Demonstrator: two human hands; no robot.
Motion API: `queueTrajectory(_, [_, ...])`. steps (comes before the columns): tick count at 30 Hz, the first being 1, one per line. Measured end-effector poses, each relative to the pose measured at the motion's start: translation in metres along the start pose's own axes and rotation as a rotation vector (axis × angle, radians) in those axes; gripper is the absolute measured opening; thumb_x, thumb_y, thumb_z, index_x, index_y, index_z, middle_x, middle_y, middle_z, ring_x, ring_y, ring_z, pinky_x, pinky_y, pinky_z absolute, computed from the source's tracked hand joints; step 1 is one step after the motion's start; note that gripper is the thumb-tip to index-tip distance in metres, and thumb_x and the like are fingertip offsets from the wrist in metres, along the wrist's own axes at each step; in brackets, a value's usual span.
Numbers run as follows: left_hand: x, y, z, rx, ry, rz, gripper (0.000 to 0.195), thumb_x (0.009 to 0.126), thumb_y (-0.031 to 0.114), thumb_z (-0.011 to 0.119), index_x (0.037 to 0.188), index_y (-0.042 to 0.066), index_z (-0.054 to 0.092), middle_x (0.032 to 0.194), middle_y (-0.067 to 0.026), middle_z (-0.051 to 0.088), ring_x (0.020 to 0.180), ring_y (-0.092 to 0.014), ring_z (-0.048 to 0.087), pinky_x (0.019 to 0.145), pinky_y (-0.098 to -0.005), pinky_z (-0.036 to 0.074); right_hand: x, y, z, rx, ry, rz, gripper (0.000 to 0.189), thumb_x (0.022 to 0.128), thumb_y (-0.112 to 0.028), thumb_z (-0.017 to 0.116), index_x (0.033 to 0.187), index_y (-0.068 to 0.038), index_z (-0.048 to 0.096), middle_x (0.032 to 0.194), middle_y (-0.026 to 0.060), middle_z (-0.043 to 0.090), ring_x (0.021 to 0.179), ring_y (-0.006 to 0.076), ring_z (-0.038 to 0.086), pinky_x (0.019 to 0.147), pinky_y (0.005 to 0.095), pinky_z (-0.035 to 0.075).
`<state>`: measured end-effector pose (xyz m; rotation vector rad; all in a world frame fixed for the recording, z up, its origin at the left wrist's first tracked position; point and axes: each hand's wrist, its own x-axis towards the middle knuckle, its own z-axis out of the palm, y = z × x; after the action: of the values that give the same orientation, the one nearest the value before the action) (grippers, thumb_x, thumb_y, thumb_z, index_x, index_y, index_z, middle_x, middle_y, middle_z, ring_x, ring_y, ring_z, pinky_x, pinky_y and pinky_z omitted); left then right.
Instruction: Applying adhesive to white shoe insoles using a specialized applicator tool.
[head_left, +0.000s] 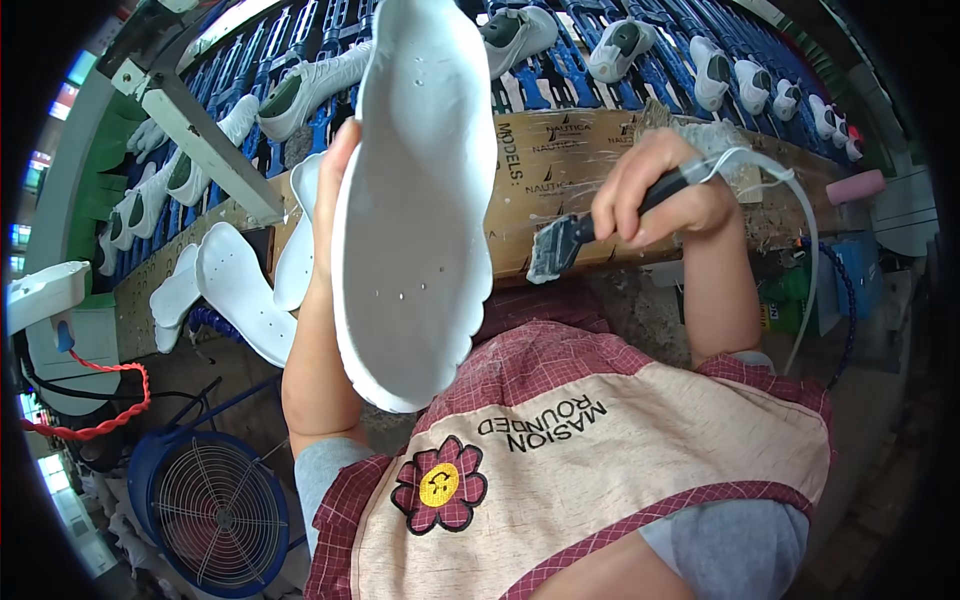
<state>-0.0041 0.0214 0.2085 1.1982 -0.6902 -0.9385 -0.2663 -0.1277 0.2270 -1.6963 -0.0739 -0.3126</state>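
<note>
My left hand (330, 187) grips the left edge of a white shoe sole (420, 210), held upright close to the camera. The sole's dished inside faces me, with a wet-looking sheen and a few small holes toward its lower end. Its upper tip runs out of the picture. In my right hand (667, 191) is a flat brush (559, 244) with a black handle; its bristles are coated with whitish matter and point left, apart from the sole. A pale tube (806, 202) runs from the handle's end over my right wrist and down.
More white soles (240, 285) lie at left on a cardboard-covered bench (540, 172). Beyond it, white shoes (622, 49) sit on a blue slatted rack (577, 64). A metal post (210, 146) slants over the bench at left. A caged fan (217, 517) stands low left; a pink roll (855, 187) lies right.
</note>
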Motion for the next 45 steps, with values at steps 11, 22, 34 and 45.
queueTrajectory(11, [0.009, -0.073, -0.026, -0.947, -0.330, -0.193, 0.085, 0.097, 0.077, 0.042, 0.156, 0.015, 0.050, 0.141, -0.0176, 0.066, 0.124, -0.036, 0.067, 0.104, -0.0513, 0.058, -0.159, 0.100, -0.033, 0.602, 1.013, -0.258, 0.018, 0.102, -0.018, 0.064, 0.104, -0.004, 0.075, 0.124, 0.0169, 0.073, 0.075, 0.0224, 0.062, 0.069, 0.0347, 0.049])
queueTrajectory(22, [0.027, -0.194, -0.046, -1.351, -0.495, -0.675, 0.084, 0.099, 0.070, 0.049, 0.159, 0.011, 0.045, 0.148, -0.0226, 0.059, 0.130, -0.040, 0.063, 0.107, -0.0593, 0.053, -0.289, 0.198, -0.054, 0.776, 1.303, -0.270, 0.037, 0.110, -0.040, 0.057, 0.106, -0.007, 0.075, 0.119, 0.0129, 0.076, 0.066, 0.0180, 0.054, 0.058, 0.0317, 0.042])
queueTrajectory(34, [-0.025, -0.094, -0.132, -0.975, -0.220, 0.054, 0.091, 0.095, 0.065, 0.063, 0.164, 0.012, 0.033, 0.158, -0.0203, 0.049, 0.142, -0.039, 0.051, 0.118, -0.0574, 0.043, -0.341, 0.212, -0.089, 0.826, 1.271, -0.325, 0.036, 0.109, -0.037, 0.059, 0.104, -0.006, 0.076, 0.123, 0.0139, 0.075, 0.064, 0.0182, 0.053, 0.056, 0.0306, 0.040])
queueTrajectory(45, [-0.026, -0.041, -0.128, 0.027, -0.285, 0.092, 0.123, 0.062, 0.038, 0.098, 0.163, 0.011, 0.033, 0.153, -0.0163, 0.051, 0.137, -0.036, 0.054, 0.114, -0.0535, 0.044, -0.349, 0.232, -0.099, 0.875, 1.330, -0.398, 0.033, 0.109, -0.034, 0.060, 0.103, -0.006, 0.076, 0.122, 0.0130, 0.075, 0.063, 0.0185, 0.053, 0.057, 0.0304, 0.041])
